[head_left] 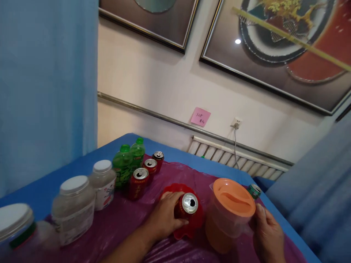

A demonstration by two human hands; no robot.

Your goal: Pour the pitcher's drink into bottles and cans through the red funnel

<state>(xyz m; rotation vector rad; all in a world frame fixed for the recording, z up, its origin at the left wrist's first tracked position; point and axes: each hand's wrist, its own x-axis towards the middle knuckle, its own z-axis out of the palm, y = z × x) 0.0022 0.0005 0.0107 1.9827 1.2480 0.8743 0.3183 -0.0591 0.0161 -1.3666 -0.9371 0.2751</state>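
My left hand (166,215) is wrapped round a red drink can (189,204) whose top is opened. Beneath the can lies a red scalloped dish (199,219), partly hidden by the hand. To the right stands a clear plastic pitcher (219,230) with an orange lid (234,197) and an amber liquid inside. My right hand (267,232) grips the pitcher at its right side, where the handle is mostly hidden behind the fingers. Just behind the pitcher a green can (254,190) shows its top.
Red cans (139,182) line up at the left behind my left hand. Beside them stand green plastic bottles (122,164) and clear jars with white lids (74,208). Purple plastic sheeting (175,171) covers the blue table (115,146). A radiator (219,153) runs along the wall.
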